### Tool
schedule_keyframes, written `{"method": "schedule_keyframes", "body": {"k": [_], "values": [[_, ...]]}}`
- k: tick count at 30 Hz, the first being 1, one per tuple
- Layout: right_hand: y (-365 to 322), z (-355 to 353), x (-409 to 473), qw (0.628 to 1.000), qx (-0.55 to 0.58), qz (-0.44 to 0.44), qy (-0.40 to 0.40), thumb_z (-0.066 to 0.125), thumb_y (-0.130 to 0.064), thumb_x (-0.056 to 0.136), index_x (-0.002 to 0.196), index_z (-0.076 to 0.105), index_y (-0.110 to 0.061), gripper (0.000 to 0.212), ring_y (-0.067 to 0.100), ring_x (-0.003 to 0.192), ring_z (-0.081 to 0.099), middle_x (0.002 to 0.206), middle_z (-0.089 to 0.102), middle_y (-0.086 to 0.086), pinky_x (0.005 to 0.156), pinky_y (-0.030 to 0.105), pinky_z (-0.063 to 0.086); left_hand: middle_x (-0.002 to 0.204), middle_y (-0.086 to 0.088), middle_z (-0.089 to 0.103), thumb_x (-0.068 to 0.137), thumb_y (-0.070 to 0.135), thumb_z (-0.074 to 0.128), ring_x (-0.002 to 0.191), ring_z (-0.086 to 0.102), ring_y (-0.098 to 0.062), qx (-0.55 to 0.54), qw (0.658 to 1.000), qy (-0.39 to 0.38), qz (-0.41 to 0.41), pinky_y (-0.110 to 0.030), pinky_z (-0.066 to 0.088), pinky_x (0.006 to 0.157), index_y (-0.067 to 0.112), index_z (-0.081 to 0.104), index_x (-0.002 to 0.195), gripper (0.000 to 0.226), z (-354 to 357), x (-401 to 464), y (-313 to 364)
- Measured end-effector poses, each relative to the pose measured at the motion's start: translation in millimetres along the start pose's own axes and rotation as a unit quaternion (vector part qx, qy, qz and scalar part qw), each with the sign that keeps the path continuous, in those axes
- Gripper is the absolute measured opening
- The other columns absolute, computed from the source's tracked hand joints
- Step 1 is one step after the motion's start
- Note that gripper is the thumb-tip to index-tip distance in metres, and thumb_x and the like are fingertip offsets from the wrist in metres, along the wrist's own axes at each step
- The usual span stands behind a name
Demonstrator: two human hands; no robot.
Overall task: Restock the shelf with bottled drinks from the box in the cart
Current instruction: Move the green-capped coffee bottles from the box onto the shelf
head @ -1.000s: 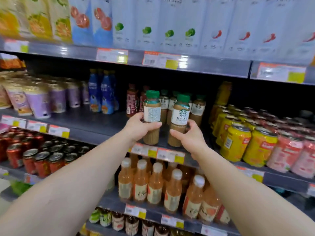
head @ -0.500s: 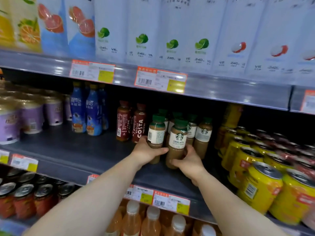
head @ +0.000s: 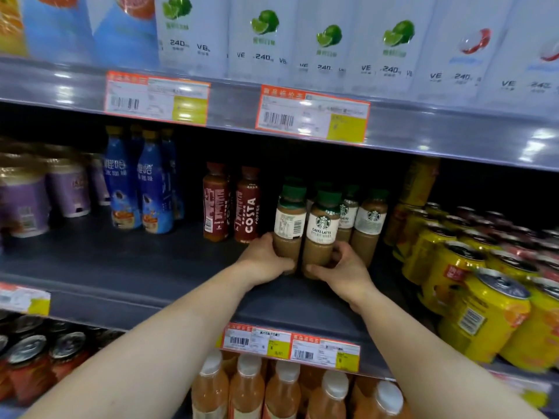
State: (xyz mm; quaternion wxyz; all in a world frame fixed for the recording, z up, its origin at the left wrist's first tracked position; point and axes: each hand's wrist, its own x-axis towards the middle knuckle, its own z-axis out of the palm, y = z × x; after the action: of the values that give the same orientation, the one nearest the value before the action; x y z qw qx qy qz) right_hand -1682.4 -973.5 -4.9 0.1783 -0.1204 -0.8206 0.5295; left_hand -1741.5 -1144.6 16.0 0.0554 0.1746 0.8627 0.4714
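Two green-capped coffee latte bottles stand side by side on the dark middle shelf. My left hand wraps the base of the left latte bottle, whose label shows its barcode side. My right hand grips the base of the right latte bottle, logo facing me. Both bottles are upright, directly in front of more of the same latte bottles further back. The box and cart are out of view.
Two red Costa coffee bottles stand just left of my hands, blue bottles and purple cups further left. Yellow cans crowd the right. White cartons fill the shelf above, orange bottles the one below.
Both hands carried the two latte bottles forward and down from in front of the shelf edge to the shelf surface, against the row behind. The camera moved closer.
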Motion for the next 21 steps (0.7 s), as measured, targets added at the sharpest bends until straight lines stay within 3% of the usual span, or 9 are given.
{"method": "schedule_keyframes", "body": {"k": [3,9,11,15,18,21], "values": [[-1,-1,0,1.000,-0.004,0.006,-0.006,0.084,-0.016,0.070,0.128,0.048,-0.019,0.068,0.016,0.110,0.060,0.125,0.061,0.003,0.094,0.032,0.050,0.121,0.001,0.063,0.078,0.014,0.076,0.104,0.059,-0.012,-0.010,0.999,-0.048,0.016,-0.023,0.046,0.089,0.019,0.050,0.132,0.061,-9,3,-4],[-9,2,1,1.000,-0.020,0.013,-0.005,0.082,-0.014,0.072,0.132,0.047,-0.015,0.069,0.017,0.109,0.059,0.124,0.061,0.005,0.089,0.028,0.048,0.116,0.005,0.064,0.065,0.033,0.087,0.104,0.061,-0.013,0.004,0.999,0.009,0.030,-0.026,0.048,0.089,0.019,0.054,0.125,0.071,-4,3,-7],[-7,4,3,1.000,-0.024,0.017,-0.002,0.083,-0.015,0.071,0.131,0.047,-0.015,0.070,0.017,0.108,0.060,0.124,0.061,0.006,0.091,0.031,0.050,0.115,0.005,0.064,0.066,0.035,0.086,0.106,0.060,-0.013,0.005,0.999,0.024,0.048,-0.027,0.048,0.089,0.019,0.054,0.123,0.067,-3,5,-6],[-1,8,4,0.999,-0.038,0.021,0.002,0.084,-0.025,0.070,0.135,0.045,-0.018,0.076,0.018,0.114,0.058,0.129,0.059,0.004,0.099,0.038,0.049,0.118,0.005,0.063,0.075,0.025,0.077,0.105,0.058,-0.011,-0.021,0.999,-0.020,0.044,-0.026,0.047,0.090,0.023,0.052,0.129,0.060,-5,10,-13],[1,8,4,0.999,-0.036,0.018,0.005,0.084,-0.029,0.068,0.135,0.046,-0.017,0.078,0.018,0.117,0.058,0.130,0.059,0.004,0.101,0.041,0.048,0.124,0.004,0.064,0.066,0.038,0.084,0.112,0.060,-0.014,-0.016,0.999,-0.003,0.035,-0.037,0.048,0.100,0.026,0.054,0.127,0.069,-6,13,-21],[1,8,3,0.999,-0.042,0.016,0.015,0.084,-0.029,0.068,0.134,0.046,-0.018,0.076,0.017,0.110,0.060,0.125,0.061,0.004,0.098,0.041,0.051,0.124,0.005,0.063,0.059,0.048,0.085,0.113,0.059,-0.016,0.008,0.999,0.020,0.030,-0.040,0.048,0.100,0.026,0.052,0.124,0.077,-4,12,-20]]}}
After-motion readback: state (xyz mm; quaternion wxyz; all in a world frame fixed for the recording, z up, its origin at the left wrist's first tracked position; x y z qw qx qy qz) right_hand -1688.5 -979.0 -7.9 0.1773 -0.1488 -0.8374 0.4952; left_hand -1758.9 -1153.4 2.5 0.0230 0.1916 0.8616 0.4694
